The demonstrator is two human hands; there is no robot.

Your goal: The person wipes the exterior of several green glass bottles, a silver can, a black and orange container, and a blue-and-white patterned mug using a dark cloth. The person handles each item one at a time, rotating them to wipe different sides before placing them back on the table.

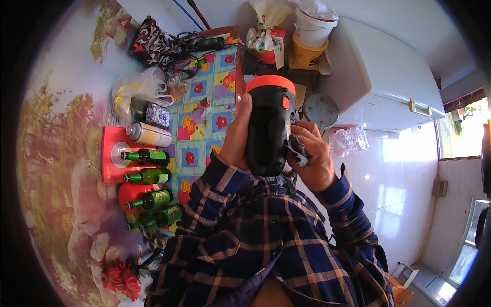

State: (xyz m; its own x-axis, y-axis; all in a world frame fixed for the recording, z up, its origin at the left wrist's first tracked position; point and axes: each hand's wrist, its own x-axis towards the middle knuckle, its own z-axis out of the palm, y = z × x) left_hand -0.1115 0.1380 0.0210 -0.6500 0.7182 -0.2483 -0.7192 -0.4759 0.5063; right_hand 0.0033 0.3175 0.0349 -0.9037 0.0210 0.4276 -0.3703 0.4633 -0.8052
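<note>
A black hand lamp with an orange rim and an orange switch is held up before my chest. My left hand grips it along its left side, thumb lying upward near the rim. On the other side, my right hand pinches a grey, frayed cloth against the lamp's casing. The cloth is mostly hidden by my fingers. To the left lies a table with a flowered, checked cover; the lamp is beyond its right edge, apart from it.
Several green bottles, a spray can and a blue-white tin line the table's wall side. A camouflage bag and cables sit at its far end. Beyond are stacked buckets, a round stool, a white chest freezer and plastic bottles.
</note>
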